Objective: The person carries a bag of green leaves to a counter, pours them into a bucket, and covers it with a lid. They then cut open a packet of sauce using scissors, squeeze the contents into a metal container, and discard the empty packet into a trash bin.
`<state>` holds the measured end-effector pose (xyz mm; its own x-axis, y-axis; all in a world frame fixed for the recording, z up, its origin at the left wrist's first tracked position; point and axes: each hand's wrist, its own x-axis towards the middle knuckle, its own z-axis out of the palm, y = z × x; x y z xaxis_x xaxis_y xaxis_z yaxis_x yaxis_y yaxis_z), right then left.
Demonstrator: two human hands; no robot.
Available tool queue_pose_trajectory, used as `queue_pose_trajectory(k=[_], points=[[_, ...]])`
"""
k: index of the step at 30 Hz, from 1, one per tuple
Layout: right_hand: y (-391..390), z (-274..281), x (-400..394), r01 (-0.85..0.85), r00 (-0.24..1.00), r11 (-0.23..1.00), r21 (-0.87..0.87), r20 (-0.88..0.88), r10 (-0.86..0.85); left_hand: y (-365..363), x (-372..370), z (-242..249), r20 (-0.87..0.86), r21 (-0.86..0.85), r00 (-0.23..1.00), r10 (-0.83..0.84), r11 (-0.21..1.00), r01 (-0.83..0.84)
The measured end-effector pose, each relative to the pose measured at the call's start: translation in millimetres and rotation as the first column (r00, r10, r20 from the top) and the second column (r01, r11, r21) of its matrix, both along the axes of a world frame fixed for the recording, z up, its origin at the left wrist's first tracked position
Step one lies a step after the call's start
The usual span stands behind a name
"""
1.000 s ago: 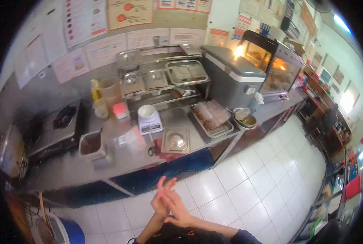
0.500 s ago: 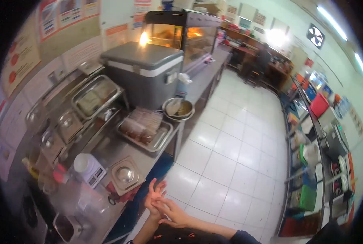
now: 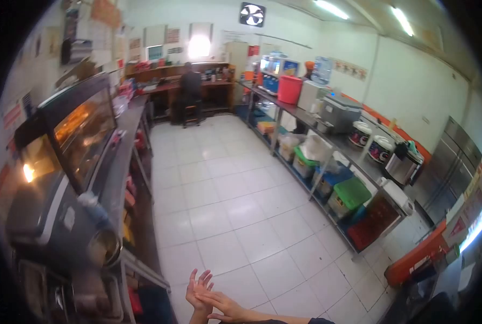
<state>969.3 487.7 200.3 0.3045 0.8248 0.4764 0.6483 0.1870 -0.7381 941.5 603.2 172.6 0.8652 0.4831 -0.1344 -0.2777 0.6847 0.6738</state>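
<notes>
Near the bottom edge, my left hand is raised with its palm up and its fingers spread and slightly curled. Across its palm lies my right hand, fingers extended and touching it. No object shows in either hand. White floor tiles lie beyond them. The metal bowl stands to their left on the counter edge, beside the grey cooler box.
A lit glass display case stands at left. A person in dark clothes is at the far desk. Along the right runs a metal shelf table with a red bucket, rice cookers and green-lidded bins.
The view has swung to the right and up, so the left counter has slid toward the left edge and more of the right side shows. My hands remain together, lower in view.
</notes>
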Motion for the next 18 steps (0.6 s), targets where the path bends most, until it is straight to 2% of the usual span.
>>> queue_pose_trajectory(k=[5,8,11,15,18], points=[[-12,-5,106,0.084,0.996,0.996,0.016,0.037,-0.085,-8,107,-4,-0.002,0.072,0.996,-0.091,0.993,0.091],[-11,-9,150,0.148,0.987,0.988,0.035,0.064,-0.150,-5,162,-6,0.028,0.091,0.979,-0.201,0.976,0.198],[-7,-12,206,0.186,0.981,0.982,0.040,0.048,-0.188,0,223,-13,0.039,0.104,0.976,-0.212,0.973,0.207],[-7,-3,305,0.179,0.984,0.983,-0.038,0.001,-0.179,8,325,-27,0.026,0.104,0.962,-0.273,0.957,0.269],[-6,-8,387,0.249,0.967,0.968,0.016,0.048,-0.249,8,415,-26,0.006,0.117,0.950,-0.313,0.944,0.310]])
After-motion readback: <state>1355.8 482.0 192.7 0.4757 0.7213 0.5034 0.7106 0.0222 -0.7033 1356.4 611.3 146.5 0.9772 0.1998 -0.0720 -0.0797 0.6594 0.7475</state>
